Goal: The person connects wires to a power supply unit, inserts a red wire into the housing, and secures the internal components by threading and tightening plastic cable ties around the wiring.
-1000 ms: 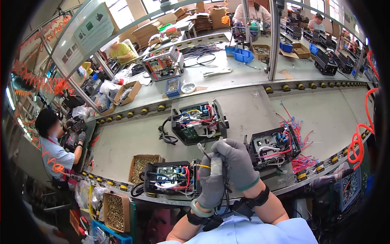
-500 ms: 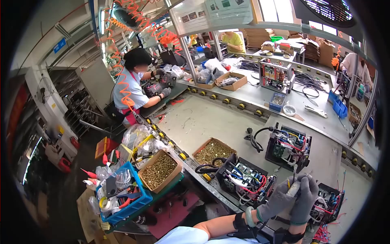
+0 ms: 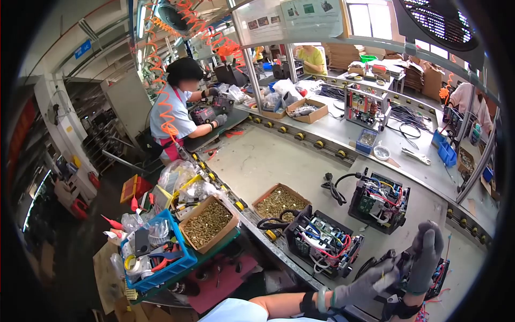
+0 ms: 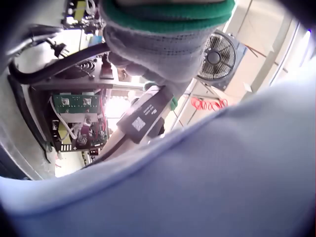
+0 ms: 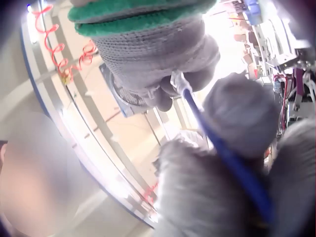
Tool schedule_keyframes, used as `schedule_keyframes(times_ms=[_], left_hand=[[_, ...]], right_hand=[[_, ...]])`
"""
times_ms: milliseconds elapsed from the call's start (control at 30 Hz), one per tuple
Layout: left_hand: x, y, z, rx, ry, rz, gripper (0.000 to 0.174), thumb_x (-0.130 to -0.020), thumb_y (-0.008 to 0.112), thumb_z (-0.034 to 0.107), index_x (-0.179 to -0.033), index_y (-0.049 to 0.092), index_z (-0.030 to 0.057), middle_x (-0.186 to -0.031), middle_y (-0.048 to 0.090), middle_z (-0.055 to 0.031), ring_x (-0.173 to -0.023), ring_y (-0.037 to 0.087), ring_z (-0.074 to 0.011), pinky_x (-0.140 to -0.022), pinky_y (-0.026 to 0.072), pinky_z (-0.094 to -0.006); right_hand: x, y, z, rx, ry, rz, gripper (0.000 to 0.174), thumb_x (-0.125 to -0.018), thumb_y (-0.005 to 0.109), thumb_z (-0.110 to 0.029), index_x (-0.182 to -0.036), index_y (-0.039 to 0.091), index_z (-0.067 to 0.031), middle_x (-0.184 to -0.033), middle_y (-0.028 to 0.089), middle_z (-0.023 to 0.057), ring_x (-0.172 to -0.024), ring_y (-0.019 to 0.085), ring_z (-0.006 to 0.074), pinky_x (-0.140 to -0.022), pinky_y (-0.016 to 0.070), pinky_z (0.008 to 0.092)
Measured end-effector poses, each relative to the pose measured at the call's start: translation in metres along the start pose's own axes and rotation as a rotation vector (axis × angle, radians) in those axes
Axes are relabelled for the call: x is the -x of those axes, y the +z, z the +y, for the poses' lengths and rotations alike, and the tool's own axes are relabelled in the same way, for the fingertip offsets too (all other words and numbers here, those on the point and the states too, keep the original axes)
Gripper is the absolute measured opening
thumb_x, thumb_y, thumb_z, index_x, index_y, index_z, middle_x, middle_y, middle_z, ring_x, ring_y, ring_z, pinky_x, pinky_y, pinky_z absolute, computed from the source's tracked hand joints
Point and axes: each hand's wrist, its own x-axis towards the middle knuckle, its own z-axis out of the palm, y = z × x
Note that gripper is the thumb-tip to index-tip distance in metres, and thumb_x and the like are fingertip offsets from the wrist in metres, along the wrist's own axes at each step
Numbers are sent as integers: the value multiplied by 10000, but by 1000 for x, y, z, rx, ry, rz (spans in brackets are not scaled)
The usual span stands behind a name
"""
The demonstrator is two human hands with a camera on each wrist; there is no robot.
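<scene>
My left hand (image 3: 370, 283), gloved in grey, grips a black cable (image 3: 369, 265) beside the nearest open black unit; a bit of yellow wire (image 3: 382, 278) shows at its fingers. In the right wrist view a blue wire (image 5: 224, 150) with a clear-sleeved tip (image 5: 179, 80) runs from the left hand's fingers toward my right palm. My right hand (image 3: 426, 260) stands upright, fingers fairly straight, in front of another open unit (image 3: 442, 276). Two more units with exposed boards and wires, one nearer (image 3: 324, 244) and one farther (image 3: 380, 199), sit to the left.
Cartons of small brass-coloured parts stand on the bench (image 3: 280, 199) and beside its edge (image 3: 209, 224). A blue crate (image 3: 161, 255) of tools and tape is at lower left. A roller rail (image 3: 319, 144) crosses behind the units. Another person (image 3: 177, 110) works at far left.
The head view has swung left over the second. In the last half second my hands have moved apart, the left lower and the right higher, its fingers now upright.
</scene>
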Motion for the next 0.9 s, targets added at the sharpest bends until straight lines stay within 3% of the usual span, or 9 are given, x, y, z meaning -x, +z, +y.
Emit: schedule_keyframes(times_ms=[67,100,133,200,333,467,633,767,900], left_hand=[[-11,-14,21,84,-27,-23,369,-1068,455,157,-1412,480,26,-1273,577,-45,-1191,509,-110,-1026,424,-299],[-10,-12,42,-22,99,-12,334,-1065,469,190,-1368,517,57,-1183,570,-15,-1091,513,-73,-948,453,-261],[-13,-8,61,-20,100,-15,334,-1065,469,190,-1368,517,57,-1183,570,-15,-1091,513,-73,-948,453,-261],[-21,-4,99,-101,-186,-170,358,-1056,501,229,-1373,503,65,-1152,550,1,-1037,507,-50,-886,466,-235],[-23,5,137,-13,-248,-184,467,-1051,510,244,-1469,396,69,-1239,529,-21,-1124,507,-84,-951,452,-279],[-32,-1,99,146,-225,-214,434,-1058,490,213,-1460,411,69,-1253,520,-13,-1134,499,-90,-965,450,-286],[-48,8,81,-238,463,-158,354,-1024,457,134,-1363,498,36,-1151,640,-98,-1063,615,-202,-935,475,-314],[-94,28,109,-604,510,-175,268,-957,510,127,-1206,573,49,-975,665,-160,-905,654,-349,-824,515,-376],[-119,58,131,-531,927,-329,194,-904,551,134,-1089,604,101,-846,651,-145,-761,633,-395,-682,515,-433]], right_hand=[[11,10,-5,34,-181,-135,691,-900,634,-602,-1192,588,23,-958,583,43,-870,549,111,-786,452,269],[12,-1,3,59,-195,-298,897,-859,591,-719,-1318,517,49,-1082,576,56,-994,547,127,-857,452,287],[25,18,-11,2,-231,-291,717,-857,691,-566,-1245,583,27,-1020,621,81,-902,607,172,-796,478,317],[40,22,-21,130,-168,-329,518,-898,621,-384,-1230,586,12,-1038,620,112,-971,588,190,-854,484,330],[37,17,-37,292,-105,-324,367,-870,602,-281,-1093,629,9,-1033,624,121,-963,595,200,-869,479,340],[35,19,-44,386,-342,-244,303,-870,601,-246,-991,627,31,-1001,618,108,-913,585,190,-815,472,312],[35,-5,-49,556,-362,-182,236,-847,628,-174,-951,631,37,-949,596,103,-873,576,191,-761,462,301],[29,-40,-69,1042,-818,97,165,-812,575,59,-966,632,45,-949,578,125,-869,588,239,-777,470,325],[48,-59,-85,1145,-1067,412,203,-843,545,82,-1030,621,66,-983,578,144,-936,578,257,-861,465,326]])
